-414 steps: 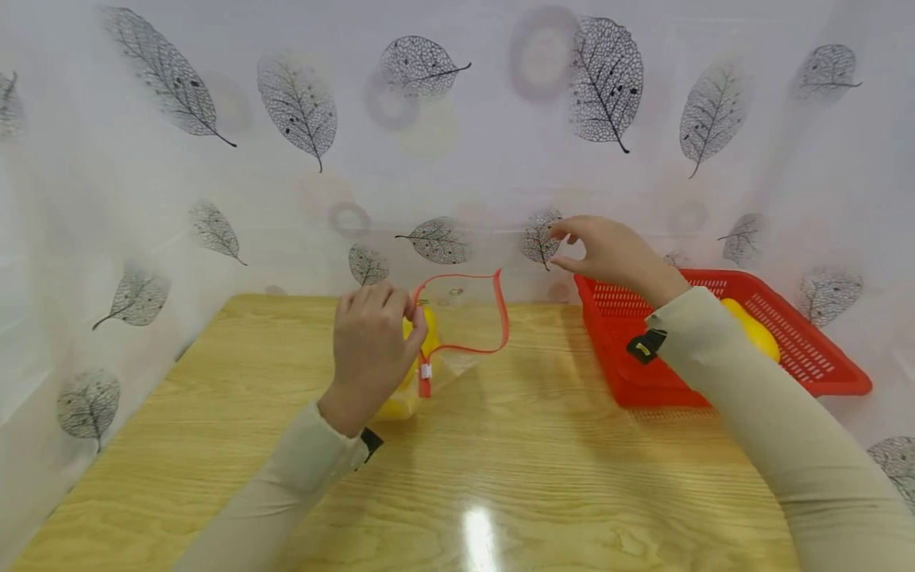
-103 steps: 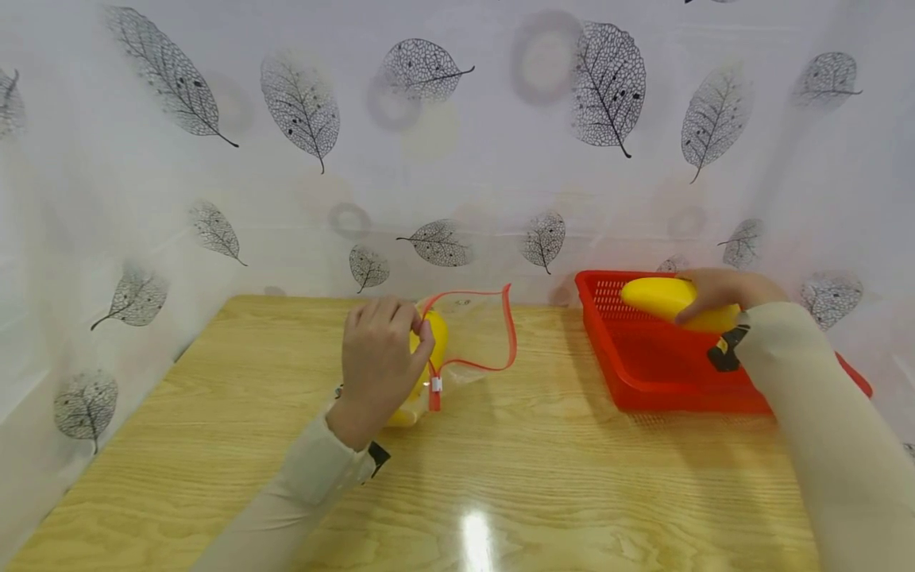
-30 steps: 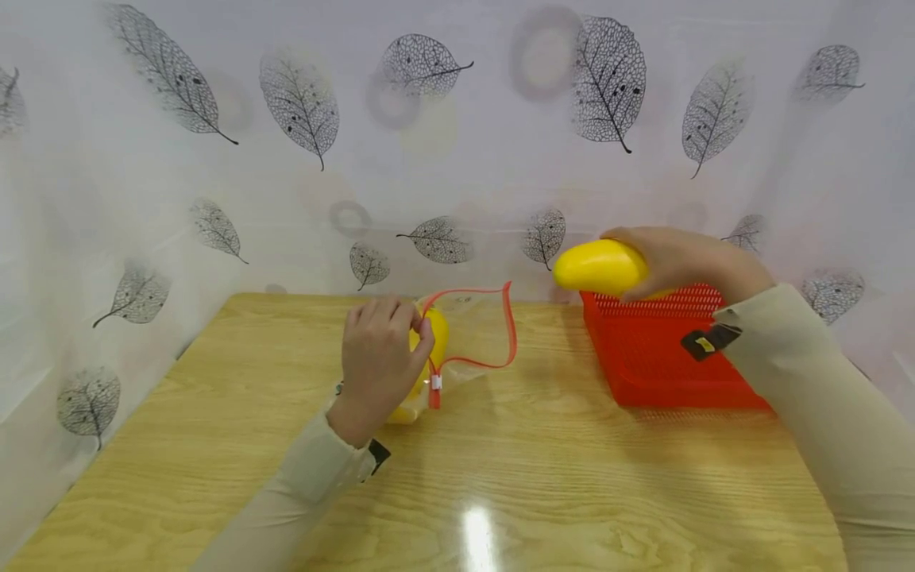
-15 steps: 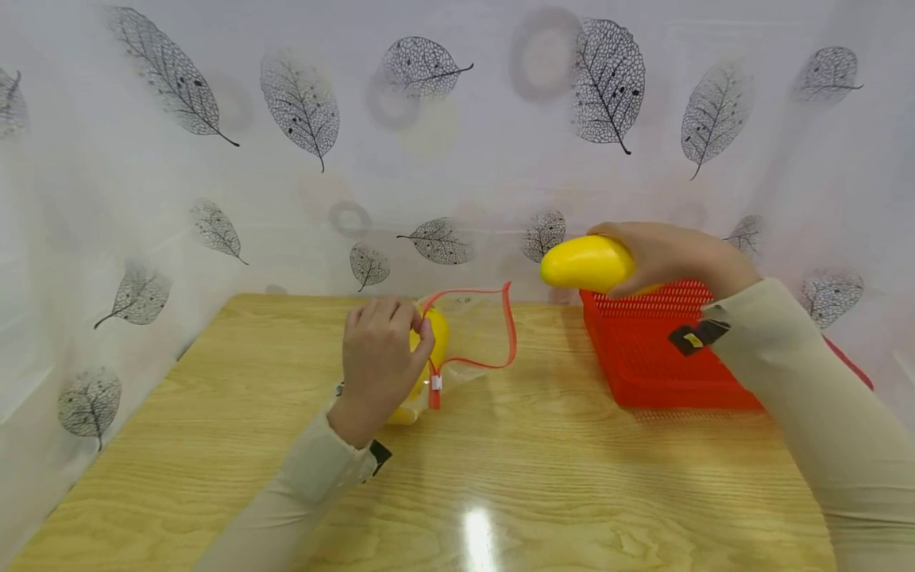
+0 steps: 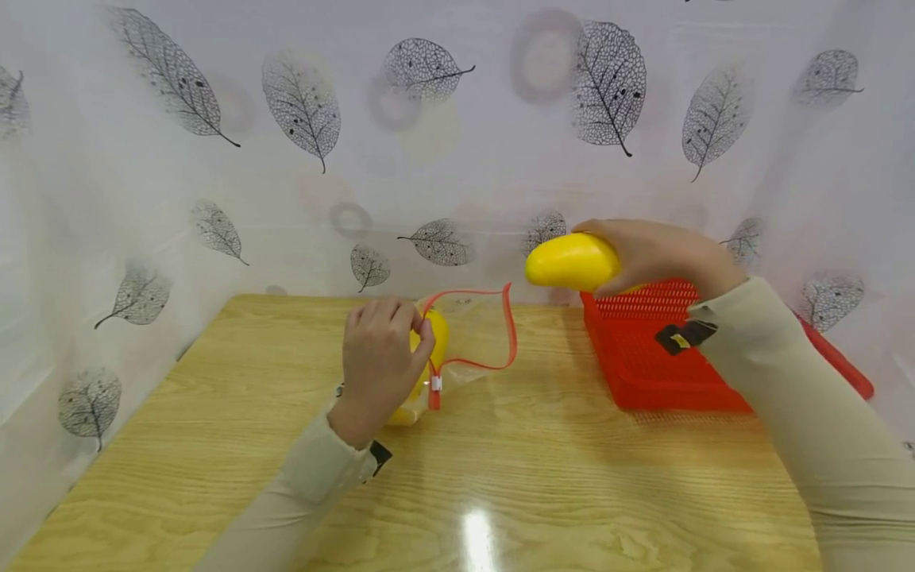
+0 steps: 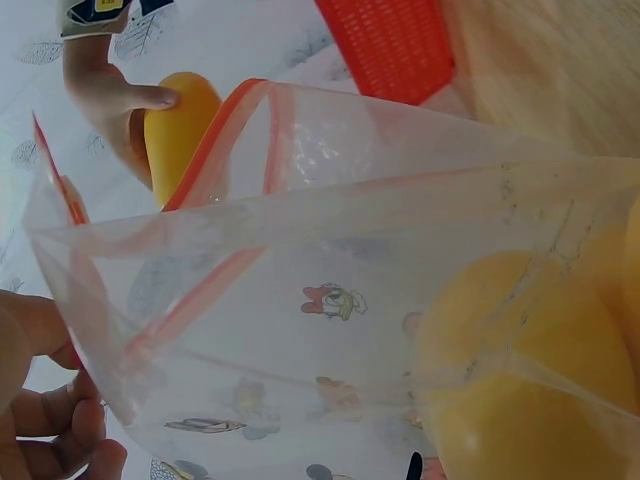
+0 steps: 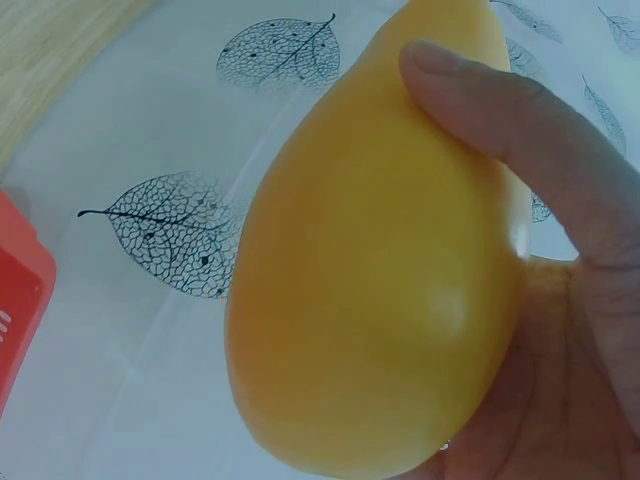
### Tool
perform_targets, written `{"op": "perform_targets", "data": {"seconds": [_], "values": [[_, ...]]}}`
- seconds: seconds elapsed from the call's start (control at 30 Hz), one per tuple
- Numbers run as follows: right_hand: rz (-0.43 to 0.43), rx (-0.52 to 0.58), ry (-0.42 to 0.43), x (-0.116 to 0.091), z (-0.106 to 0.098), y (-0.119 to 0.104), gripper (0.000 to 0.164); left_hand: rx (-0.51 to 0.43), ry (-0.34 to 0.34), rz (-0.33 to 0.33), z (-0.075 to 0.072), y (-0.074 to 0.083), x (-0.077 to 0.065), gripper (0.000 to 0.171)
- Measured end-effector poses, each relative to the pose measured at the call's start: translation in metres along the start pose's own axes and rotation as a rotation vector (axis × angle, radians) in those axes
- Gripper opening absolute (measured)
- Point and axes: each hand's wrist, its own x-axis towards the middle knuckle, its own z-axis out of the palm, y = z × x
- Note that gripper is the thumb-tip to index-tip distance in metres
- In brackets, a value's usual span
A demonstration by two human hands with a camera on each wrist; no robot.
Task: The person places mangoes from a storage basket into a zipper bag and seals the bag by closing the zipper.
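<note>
My right hand [image 5: 665, 250] grips a smooth yellow mango [image 5: 572, 262] in the air, thumb on one side. Its free end points left, above and right of the mouth of a clear zip bag [image 5: 475, 330] with a red zip edge. Thumb and fingers of my left hand [image 5: 379, 365] pinch this bag at its rim, and the mouth gapes toward the right. Inside lie yellow mangoes [image 6: 520, 380], partly hidden by the left hand in the head view. Small cartoon prints show on the bag in the left wrist view.
A red plastic basket [image 5: 636, 389] with slotted walls stands at the right, under the right forearm. Both bag and basket are on a wood-grain table [image 5: 529, 477]. Behind hangs a white curtain [image 5: 486, 159] with dark leaf prints.
Empty at first, my right hand took the mango from the basket and lifted it; over the last second it has moved left toward the bag. My left hand stays at the bag's rim.
</note>
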Motion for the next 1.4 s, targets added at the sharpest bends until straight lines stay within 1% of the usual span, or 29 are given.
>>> {"op": "perform_targets", "data": {"seconds": [0.3, 0.6, 1.0, 1.1, 1.27, 1.4], "values": [[-0.042, 0.027, 0.011, 0.008, 0.002, -0.011, 0.076, 0.000, -0.018, -0.010, 0.001, 0.000, 0.000, 0.016], [-0.058, 0.042, 0.021, 0.013, 0.000, -0.019, 0.076, 0.019, -0.002, -0.010, -0.001, 0.000, 0.003, 0.017], [-0.101, 0.053, 0.023, 0.016, 0.000, -0.034, 0.073, 0.007, 0.015, -0.013, -0.001, 0.000, 0.003, 0.017], [-0.101, 0.058, 0.021, 0.016, 0.002, -0.037, 0.072, 0.005, 0.008, -0.020, 0.000, 0.000, 0.004, 0.017], [-0.078, 0.048, 0.026, 0.012, 0.005, -0.042, 0.071, 0.007, -0.017, -0.024, 0.001, 0.001, 0.004, 0.017], [-0.074, 0.053, 0.023, 0.010, 0.007, -0.047, 0.072, 0.008, -0.028, -0.029, 0.001, 0.002, 0.004, 0.017]]}}
